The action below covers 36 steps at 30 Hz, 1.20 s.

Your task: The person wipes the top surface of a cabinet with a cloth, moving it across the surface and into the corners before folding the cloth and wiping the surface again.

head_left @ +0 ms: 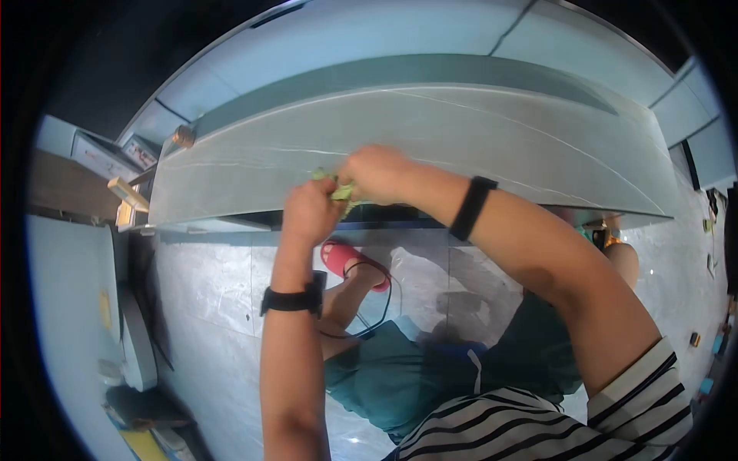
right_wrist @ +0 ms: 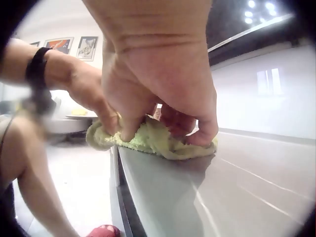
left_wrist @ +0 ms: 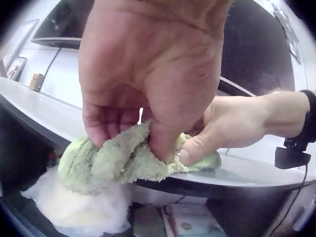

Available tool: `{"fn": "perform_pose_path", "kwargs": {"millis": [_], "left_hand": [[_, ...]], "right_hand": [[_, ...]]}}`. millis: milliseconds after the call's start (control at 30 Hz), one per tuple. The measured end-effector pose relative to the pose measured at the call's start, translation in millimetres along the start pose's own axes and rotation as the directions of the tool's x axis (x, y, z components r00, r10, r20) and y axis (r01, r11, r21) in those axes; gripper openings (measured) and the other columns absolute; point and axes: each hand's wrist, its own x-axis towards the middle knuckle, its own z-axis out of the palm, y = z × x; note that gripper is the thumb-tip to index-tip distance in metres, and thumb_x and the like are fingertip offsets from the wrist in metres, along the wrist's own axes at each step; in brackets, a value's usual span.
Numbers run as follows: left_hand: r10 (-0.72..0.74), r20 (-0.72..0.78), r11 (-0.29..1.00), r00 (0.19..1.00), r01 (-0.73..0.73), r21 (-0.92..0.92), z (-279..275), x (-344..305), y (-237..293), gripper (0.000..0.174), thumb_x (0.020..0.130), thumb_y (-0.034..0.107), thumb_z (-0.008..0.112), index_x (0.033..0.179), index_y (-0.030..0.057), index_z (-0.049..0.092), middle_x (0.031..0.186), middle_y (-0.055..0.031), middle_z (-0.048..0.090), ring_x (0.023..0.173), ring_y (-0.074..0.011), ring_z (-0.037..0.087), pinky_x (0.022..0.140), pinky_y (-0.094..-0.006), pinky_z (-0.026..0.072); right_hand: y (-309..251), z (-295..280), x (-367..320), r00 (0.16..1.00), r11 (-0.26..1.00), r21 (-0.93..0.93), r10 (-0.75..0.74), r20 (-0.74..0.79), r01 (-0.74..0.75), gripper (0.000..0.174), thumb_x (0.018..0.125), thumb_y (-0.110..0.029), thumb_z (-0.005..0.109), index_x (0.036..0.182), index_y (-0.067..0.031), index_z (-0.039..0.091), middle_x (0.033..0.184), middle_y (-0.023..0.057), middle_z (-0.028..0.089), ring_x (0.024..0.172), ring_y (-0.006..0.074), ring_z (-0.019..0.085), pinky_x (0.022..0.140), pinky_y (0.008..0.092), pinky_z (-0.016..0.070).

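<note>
A crumpled pale green cloth (head_left: 344, 194) with a fuzzy surface lies at the front edge of a long grey stone-look cabinet top (head_left: 500, 146). My left hand (head_left: 307, 211) pinches its left part, thumb against curled fingers. Close beside it, my right hand (head_left: 380, 173) grips the other end. In the left wrist view the cloth (left_wrist: 118, 163) is bunched and hangs a little over the edge. From the right wrist view, the right fingers press into the cloth (right_wrist: 163, 140), which rests on the surface.
A small brown object (head_left: 183, 137) stands at the top's far left end. Below the edge, the left wrist view shows a white plastic bag (left_wrist: 81, 207) and flat printed items (left_wrist: 192, 219). A foot in a red slipper (head_left: 338, 257) is on the tiled floor, near a dark cable (head_left: 384, 307).
</note>
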Motion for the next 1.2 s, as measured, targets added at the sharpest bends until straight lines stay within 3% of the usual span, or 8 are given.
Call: {"fn": "perform_pose_path", "kwargs": {"millis": [233, 433, 600, 733, 800, 900, 1000, 1200], "left_hand": [[0.238, -0.109, 0.967, 0.965, -0.246, -0.066, 66, -6, 128, 0.017, 0.076, 0.014, 0.071, 0.087, 0.0035, 0.065, 0.090, -0.0216, 0.066, 0.086, -0.0423, 0.064, 0.075, -0.0493, 0.0520], [0.356, -0.136, 0.923, 0.925, -0.370, -0.103, 92, -14, 181, 0.018, 0.077, 0.014, 0.070, 0.090, 0.0033, 0.064, 0.097, -0.0214, 0.065, 0.091, -0.0410, 0.063, 0.076, -0.0494, 0.0514], [0.332, 0.150, 0.931, 0.931, -0.298, -0.212, 55, 14, 151, 0.019, 0.077, 0.013, 0.068, 0.092, 0.0009, 0.067, 0.092, -0.0227, 0.066, 0.091, -0.0409, 0.064, 0.080, -0.0478, 0.0499], [0.439, -0.235, 0.898, 0.867, -0.432, 0.081, -12, 28, 123, 0.022, 0.077, 0.009, 0.069, 0.097, 0.0032, 0.065, 0.094, -0.0180, 0.063, 0.091, -0.0387, 0.061, 0.080, -0.0451, 0.0497], [0.408, -0.310, 0.908, 0.858, -0.418, 0.038, -41, 19, 122, 0.022, 0.076, 0.007, 0.069, 0.098, 0.0044, 0.065, 0.094, -0.0161, 0.062, 0.091, -0.0377, 0.060, 0.079, -0.0448, 0.0497], [0.407, -0.263, 0.913, 0.875, -0.379, 0.151, -30, 5, 108, 0.023, 0.075, 0.005, 0.069, 0.097, 0.0060, 0.065, 0.096, -0.0144, 0.061, 0.094, -0.0369, 0.060, 0.079, -0.0448, 0.0500], [0.373, -0.108, 0.922, 0.921, -0.356, 0.153, 18, -15, 83, 0.024, 0.075, 0.005, 0.070, 0.098, 0.0074, 0.064, 0.098, -0.0133, 0.060, 0.096, -0.0368, 0.060, 0.079, -0.0454, 0.0502], [0.255, -0.059, 0.967, 0.965, -0.256, -0.010, 27, -26, 79, 0.029, 0.075, 0.010, 0.074, 0.102, 0.0080, 0.063, 0.104, -0.0130, 0.063, 0.101, -0.0367, 0.060, 0.081, -0.0448, 0.0508]], "right_hand": [[83, -12, -141, 0.982, 0.997, 0.032, 0.070, -0.175, -0.065, 0.019, 0.079, -0.024, 0.073, 0.095, -0.0154, 0.071, 0.095, 0.0124, 0.068, 0.097, 0.0346, 0.064, 0.082, 0.0478, 0.0512], [87, -28, -214, 0.950, 0.968, -0.047, 0.232, -0.206, -0.247, 0.017, 0.081, -0.025, 0.071, 0.095, -0.0147, 0.069, 0.097, 0.0122, 0.067, 0.101, 0.0347, 0.062, 0.085, 0.0472, 0.0502], [70, -43, -184, 0.966, 0.975, -0.031, 0.211, -0.152, -0.218, 0.017, 0.083, -0.026, 0.070, 0.095, -0.0137, 0.070, 0.097, 0.0125, 0.067, 0.102, 0.0331, 0.063, 0.085, 0.0465, 0.0507], [44, -68, -130, 0.895, 0.987, -0.156, -0.027, -0.446, -0.048, 0.017, 0.083, -0.022, 0.067, 0.098, -0.0120, 0.068, 0.098, 0.0134, 0.066, 0.100, 0.0342, 0.062, 0.083, 0.0468, 0.0512], [29, -85, -119, 0.795, 0.986, -0.165, -0.103, -0.597, 0.003, 0.017, 0.084, -0.021, 0.066, 0.098, -0.0133, 0.069, 0.099, 0.0118, 0.067, 0.101, 0.0315, 0.063, 0.084, 0.0454, 0.0518], [18, -65, -119, 0.849, 0.975, -0.218, -0.083, -0.522, -0.039, 0.019, 0.085, -0.021, 0.062, 0.101, -0.0132, 0.069, 0.099, 0.0102, 0.065, 0.102, 0.0303, 0.063, 0.083, 0.0443, 0.0525], [26, -14, -127, 0.983, 0.952, -0.292, 0.036, -0.179, -0.088, 0.019, 0.087, -0.021, 0.059, 0.102, -0.0121, 0.068, 0.100, 0.0098, 0.065, 0.103, 0.0299, 0.064, 0.082, 0.0434, 0.0540], [25, -15, -131, 0.977, 0.989, -0.050, 0.128, -0.168, -0.138, 0.020, 0.086, -0.017, 0.060, 0.103, -0.0100, 0.068, 0.104, 0.0129, 0.066, 0.101, 0.0323, 0.065, 0.080, 0.0448, 0.0547]]}}
